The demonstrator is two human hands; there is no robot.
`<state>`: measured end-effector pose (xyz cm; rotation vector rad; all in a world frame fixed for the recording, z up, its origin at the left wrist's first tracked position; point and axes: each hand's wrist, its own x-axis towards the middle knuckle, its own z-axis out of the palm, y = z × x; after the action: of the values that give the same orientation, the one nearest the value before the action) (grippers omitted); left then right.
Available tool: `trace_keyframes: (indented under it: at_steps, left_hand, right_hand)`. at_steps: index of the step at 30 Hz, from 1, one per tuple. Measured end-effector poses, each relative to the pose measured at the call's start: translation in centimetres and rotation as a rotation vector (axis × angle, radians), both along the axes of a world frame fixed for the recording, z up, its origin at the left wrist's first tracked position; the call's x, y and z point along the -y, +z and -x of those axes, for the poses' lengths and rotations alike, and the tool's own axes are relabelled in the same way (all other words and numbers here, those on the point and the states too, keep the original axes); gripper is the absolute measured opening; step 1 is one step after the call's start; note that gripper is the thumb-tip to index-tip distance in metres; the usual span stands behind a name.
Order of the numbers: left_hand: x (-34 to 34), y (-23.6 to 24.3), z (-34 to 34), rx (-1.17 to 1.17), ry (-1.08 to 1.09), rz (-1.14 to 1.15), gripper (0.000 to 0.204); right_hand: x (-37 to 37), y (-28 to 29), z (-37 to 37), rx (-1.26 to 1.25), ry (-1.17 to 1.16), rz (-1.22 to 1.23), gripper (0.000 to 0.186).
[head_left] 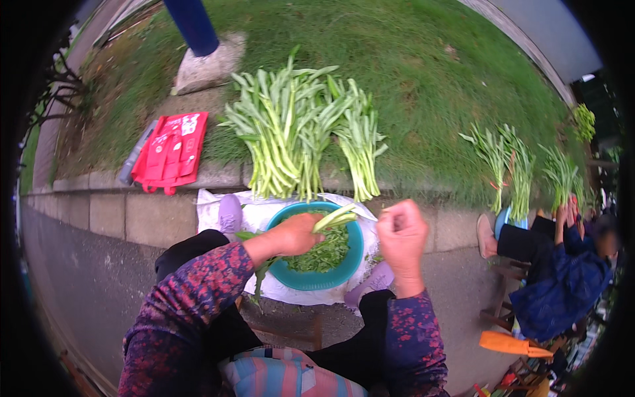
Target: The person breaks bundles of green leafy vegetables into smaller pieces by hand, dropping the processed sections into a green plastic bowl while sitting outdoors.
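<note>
My left hand (pixel 296 235) is closed around pale green leafy vegetable stalks (pixel 336 217). Their cut ends point right, and the leaves hang behind my wrist on the left. To the right of those ends, my right hand (pixel 402 228) is raised with fingers curled and pinched together. Whether anything small sits in that pinch is hidden. Below both hands, a teal plastic basin (pixel 360 255) holds chopped or torn greens (pixel 324 259). The basin stands on a white sack (pixel 251 213) between my feet.
Large bunches of long leafy stalks (pixel 281 132) lie on the grass and kerb ahead. A red bag (pixel 173 149) lies left, near a blue post (pixel 192 26) in a stone base (pixel 210 63). At right sits another person (pixel 555 291) near more bunches (pixel 519 165).
</note>
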<state>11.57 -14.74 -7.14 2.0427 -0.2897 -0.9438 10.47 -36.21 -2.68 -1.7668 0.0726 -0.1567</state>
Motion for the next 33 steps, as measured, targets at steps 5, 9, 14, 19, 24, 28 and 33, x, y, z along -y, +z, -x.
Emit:
trace_keyframes:
  at_steps: [5,9,14,19,24,28,33]
  left_hand:
    - [-0.2,0.1,-0.3,-0.152,0.213,0.162,0.028]
    - [-0.9,0.5,-1.0,-0.404,0.459,0.479,0.022]
    - [-0.6,2.6,-2.2,-0.564,0.621,0.774,0.027]
    - [0.5,3.6,-2.3,-0.577,0.632,0.94,0.031]
    - [2.1,3.6,-2.3,-0.522,0.684,1.056,0.035]
    - [3.1,3.6,-1.7,-0.511,0.673,1.06,0.043]
    - [2.0,4.6,-2.7,-0.365,0.68,1.073,0.054]
  right_hand:
    - [2.0,2.5,-1.1,-0.093,-0.087,-0.43,0.008]
    - [1.5,2.8,-0.6,-0.132,-0.003,-0.51,0.01]
    - [1.9,1.1,0.1,-0.273,0.191,-0.087,0.006]
    - [-0.8,-1.0,0.8,-0.177,0.179,-0.014,0.048]
    - [-4.3,-1.1,2.4,-0.262,0.387,-0.07,0.085]
    - [-5.0,-1.4,2.3,-0.285,0.345,0.064,0.073]
    - [-4.7,-0.2,2.3,-0.485,0.312,0.256,0.04]
